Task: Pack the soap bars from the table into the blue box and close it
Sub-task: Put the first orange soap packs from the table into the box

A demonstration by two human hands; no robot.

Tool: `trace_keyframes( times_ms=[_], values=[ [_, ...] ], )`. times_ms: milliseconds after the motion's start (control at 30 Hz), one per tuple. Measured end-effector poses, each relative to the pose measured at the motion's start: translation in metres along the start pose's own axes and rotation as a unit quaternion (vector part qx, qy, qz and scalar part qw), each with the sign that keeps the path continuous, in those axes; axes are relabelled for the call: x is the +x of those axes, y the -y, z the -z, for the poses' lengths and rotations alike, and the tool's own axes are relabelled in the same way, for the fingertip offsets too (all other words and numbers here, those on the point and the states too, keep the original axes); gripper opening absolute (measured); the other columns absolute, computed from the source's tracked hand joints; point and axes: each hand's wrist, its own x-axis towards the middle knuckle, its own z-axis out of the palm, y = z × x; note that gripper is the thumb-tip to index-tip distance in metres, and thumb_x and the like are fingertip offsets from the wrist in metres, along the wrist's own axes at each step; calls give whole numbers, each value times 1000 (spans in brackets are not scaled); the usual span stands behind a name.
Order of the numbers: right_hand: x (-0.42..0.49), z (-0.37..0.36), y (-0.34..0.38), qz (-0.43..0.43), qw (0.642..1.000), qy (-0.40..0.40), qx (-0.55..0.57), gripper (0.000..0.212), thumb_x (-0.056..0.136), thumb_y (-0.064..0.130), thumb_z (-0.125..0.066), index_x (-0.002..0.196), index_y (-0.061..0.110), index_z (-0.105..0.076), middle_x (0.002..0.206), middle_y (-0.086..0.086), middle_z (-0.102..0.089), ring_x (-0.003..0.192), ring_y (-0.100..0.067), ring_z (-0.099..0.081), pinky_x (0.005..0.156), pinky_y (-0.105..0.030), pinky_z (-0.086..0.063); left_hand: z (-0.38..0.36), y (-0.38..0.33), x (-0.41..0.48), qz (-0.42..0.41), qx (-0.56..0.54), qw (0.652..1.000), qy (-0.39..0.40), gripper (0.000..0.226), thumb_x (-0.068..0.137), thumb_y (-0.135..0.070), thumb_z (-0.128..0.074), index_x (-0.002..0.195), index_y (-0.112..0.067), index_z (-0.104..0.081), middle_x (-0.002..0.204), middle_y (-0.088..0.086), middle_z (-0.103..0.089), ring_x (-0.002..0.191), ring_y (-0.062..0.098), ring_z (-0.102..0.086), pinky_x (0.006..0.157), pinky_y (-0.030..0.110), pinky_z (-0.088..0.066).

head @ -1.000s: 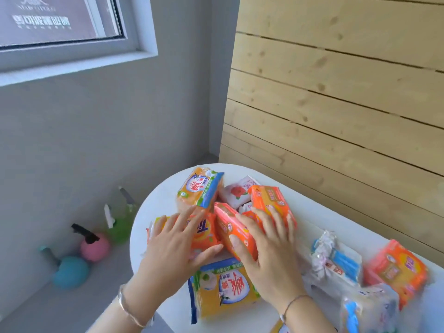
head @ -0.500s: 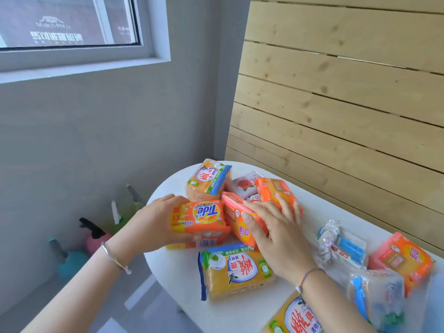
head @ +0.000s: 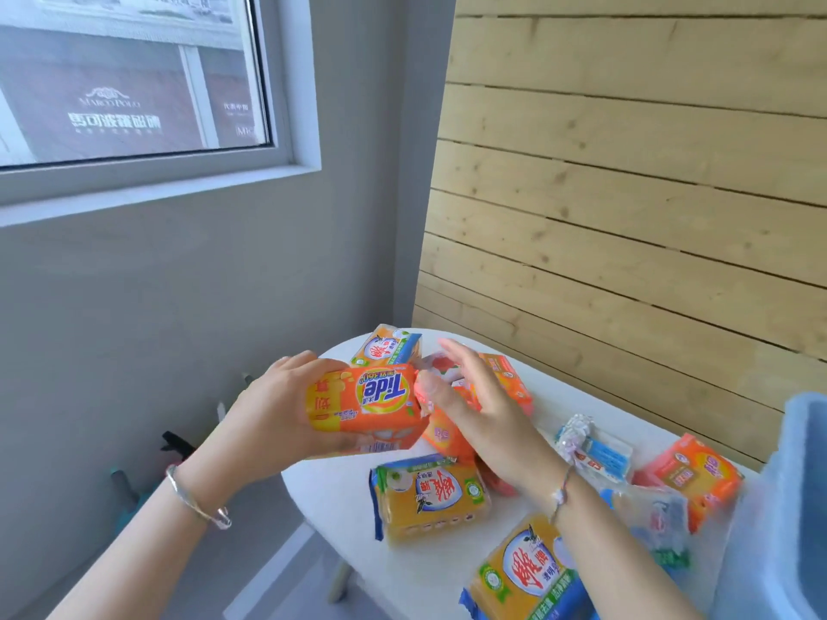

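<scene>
The round white table [head: 331, 494] is curving away at its 9 o'clock rim, with open floor lying beyond that edge. At 3 o'clock the blue box [head: 787, 507] is crowding the frame edge, just beside the packets, and is cut off there, so whether it is open cannot be told. Bare tabletop is showing along the near left rim; the rest is filling up with packets.

The left hand [head: 273, 413] is holding the orange Tide soap bar [head: 371, 407] clear above the table's 9 o'clock edge, fingers wrapped behind it and thumb underneath. The bar is turned so its logo is reading upside down. The right hand [head: 474, 413] is hanging spread and loose, its thumb tip just touching the bar's right end; it is blurred, and it is covering part of the orange packets [head: 505, 378] heaped toward 12 o'clock.

A yellow soap bar [head: 429, 498] is lying flat at the table's centre, a second yellow bar [head: 528, 575] is being cropped at 6 o'clock, and a third [head: 387, 346] is sitting at 12 o'clock. A clear-wrapped blue bar [head: 595, 449] and an orange bar [head: 689, 476] are lying toward 3 o'clock. Spray bottles [head: 179, 443] on the floor at 9 o'clock are mostly hidden behind the left arm.
</scene>
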Motion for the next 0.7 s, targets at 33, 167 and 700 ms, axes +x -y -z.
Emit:
trace_keyframes(
  times_ms=[33, 167, 700],
  values=[
    [-4, 1, 9, -30, 998, 7, 63, 84, 59, 82, -53, 132, 44, -38, 127, 22, -48, 111, 23, -44, 85, 2, -38, 7, -10, -3, -3, -19, 1000, -11, 91, 34, -88, -60, 113, -44, -52, 93, -25, -52, 94, 0, -50, 73, 25, -49],
    [-35, 24, 56, -119, 982, -1, 144, 111, 38, 77, -65, 134, 27, -44, 124, 2, -63, 102, -10, -67, 92, -31, -52, 45, -73, -17, -65, -116, 991, -30, 83, 33, -81, -69, 108, -49, -53, 96, -22, -54, 90, 2, -58, 59, 25, -57],
    [-192, 225, 92, -178, 967, -179, 40, 80, 49, 50, -74, 113, 3, -65, 101, -14, -74, 84, -20, -72, 81, -32, -58, 3, -287, -15, -200, -366, 901, 117, 74, 66, -80, -44, 130, -42, -41, 125, -20, -54, 113, -9, -50, 88, 8, -41]
  ],
)
